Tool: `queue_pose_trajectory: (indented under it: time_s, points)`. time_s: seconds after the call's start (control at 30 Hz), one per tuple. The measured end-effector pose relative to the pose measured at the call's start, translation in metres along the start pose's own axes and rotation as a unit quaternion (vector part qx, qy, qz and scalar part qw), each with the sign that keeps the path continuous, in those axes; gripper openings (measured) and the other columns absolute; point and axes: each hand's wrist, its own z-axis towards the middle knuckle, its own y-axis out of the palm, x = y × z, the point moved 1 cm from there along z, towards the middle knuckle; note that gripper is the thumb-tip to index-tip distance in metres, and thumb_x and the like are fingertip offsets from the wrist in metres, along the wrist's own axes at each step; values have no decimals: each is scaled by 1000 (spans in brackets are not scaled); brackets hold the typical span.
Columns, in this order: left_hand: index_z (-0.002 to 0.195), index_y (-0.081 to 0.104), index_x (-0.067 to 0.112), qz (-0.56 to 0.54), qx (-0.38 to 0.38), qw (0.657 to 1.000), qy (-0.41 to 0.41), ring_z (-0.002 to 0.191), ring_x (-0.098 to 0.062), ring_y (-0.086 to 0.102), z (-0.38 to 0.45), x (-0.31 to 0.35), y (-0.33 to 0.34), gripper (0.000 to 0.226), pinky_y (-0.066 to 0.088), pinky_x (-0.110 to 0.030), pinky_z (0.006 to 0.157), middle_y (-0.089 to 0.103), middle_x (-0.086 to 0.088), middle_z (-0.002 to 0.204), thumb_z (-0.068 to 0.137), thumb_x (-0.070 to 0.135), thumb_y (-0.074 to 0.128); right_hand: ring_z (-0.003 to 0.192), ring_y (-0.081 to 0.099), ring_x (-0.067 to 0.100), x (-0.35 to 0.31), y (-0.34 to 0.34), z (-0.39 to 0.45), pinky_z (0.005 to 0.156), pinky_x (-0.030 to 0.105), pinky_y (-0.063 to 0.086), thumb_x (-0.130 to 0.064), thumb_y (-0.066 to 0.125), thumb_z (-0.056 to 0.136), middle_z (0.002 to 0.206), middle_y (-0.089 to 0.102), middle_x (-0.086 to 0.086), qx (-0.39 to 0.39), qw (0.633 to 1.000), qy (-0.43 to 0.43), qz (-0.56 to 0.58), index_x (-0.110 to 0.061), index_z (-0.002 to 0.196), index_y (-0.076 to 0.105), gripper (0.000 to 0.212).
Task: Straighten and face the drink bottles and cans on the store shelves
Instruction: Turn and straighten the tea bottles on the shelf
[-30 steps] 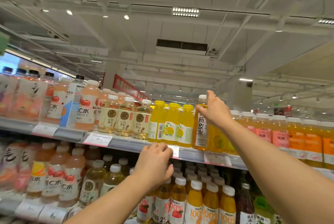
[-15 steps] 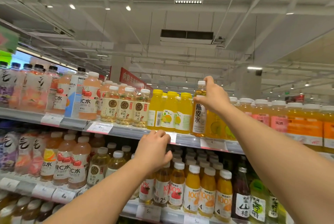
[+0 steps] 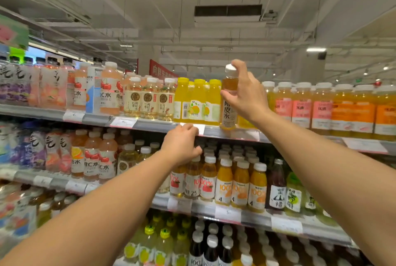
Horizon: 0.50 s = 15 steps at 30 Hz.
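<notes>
An amber drink bottle [image 3: 228, 113] with a white cap and a white label stands at the front edge of the top shelf [image 3: 220, 131]. My right hand [image 3: 246, 92] grips its neck and shoulder from the right, one finger over the cap. To its left stand yellow bottles [image 3: 198, 102] with yellow caps. My left hand [image 3: 182, 145] is curled over the tops of small juice bottles [image 3: 194, 180] on the second shelf, just under the top shelf's edge. Whether it grips a bottle is hidden by the hand.
Pale tea bottles [image 3: 147, 99] and pink drinks [image 3: 109, 92] fill the top shelf to the left, orange drinks [image 3: 321, 107] to the right. Orange juice bottles [image 3: 241, 184] and dark bottles [image 3: 277, 186] line the second shelf. Price tags [image 3: 227, 213] run along shelf edges. More bottles stand below.
The view has tilted downward, showing more of the lower shelves. My right hand has shifted on the amber bottle, thumb now across its front. My left hand stays at the second shelf.
</notes>
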Motion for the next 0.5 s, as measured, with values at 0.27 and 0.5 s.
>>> queue_pose_trajectory:
  time_s: [0.27,0.5]
  points:
    - [151,43,23,-17,-46,999,-13,142,-25,41,-3,-2,-3,72,45,-43,110,32,1,164,86,46,64,77,62,25,-16,-20,-55,59,30,48,-37,74,91,118,59,12,51,993,-90,50,-27,148,22,78]
    - [160,24,25,-15,-107,994,-32,153,-22,23,-13,6,-11,82,36,-45,118,17,0,169,90,46,60,66,62,20,-29,-44,-101,57,34,59,-38,78,89,117,60,8,32,990,-70,120,-31,148,21,83]
